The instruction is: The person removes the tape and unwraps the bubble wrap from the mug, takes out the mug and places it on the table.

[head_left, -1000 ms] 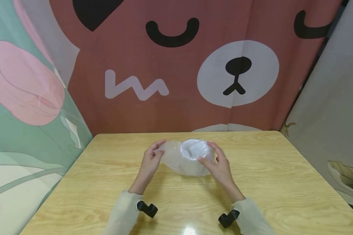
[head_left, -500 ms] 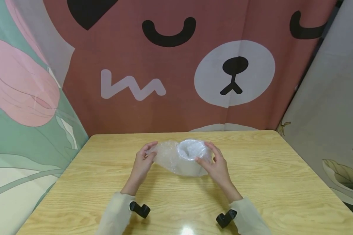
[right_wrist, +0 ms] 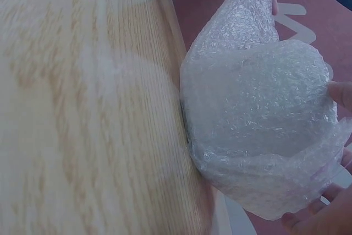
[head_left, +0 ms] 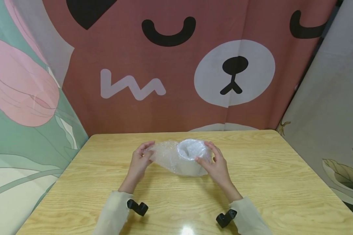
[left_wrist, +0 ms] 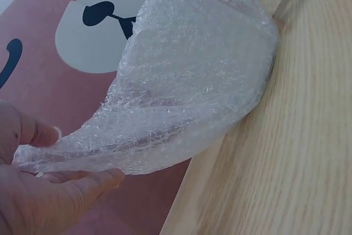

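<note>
A pale, round, open-topped vessel (head_left: 191,167) stands near the middle of the table, wrapped in clear bubble wrap (head_left: 166,155). The wrap veils it, so whether it is a cup or a bowl I cannot tell. My left hand (head_left: 139,161) pinches the loose end of the wrap, drawn out to the left; the left wrist view shows thumb and fingers on that gathered tail. On the other side my right hand (head_left: 219,166) grips the wrapped vessel, thumb at the near rim and fingers at the far side. In the right wrist view, bubble wrap (right_wrist: 258,103) covers the vessel's whole side.
The wood-grain table (head_left: 282,182) ends at a back edge just beyond the vessel. Behind it hangs a brown curtain (head_left: 135,114) with a bear face. Patterned cloths flank both sides. A small black camera (head_left: 137,208) sits on each wrist.
My left hand has moved left, stretching the end of the bubble wrap away from the vessel. The right hand keeps its hold; the head view has shifted slightly.
</note>
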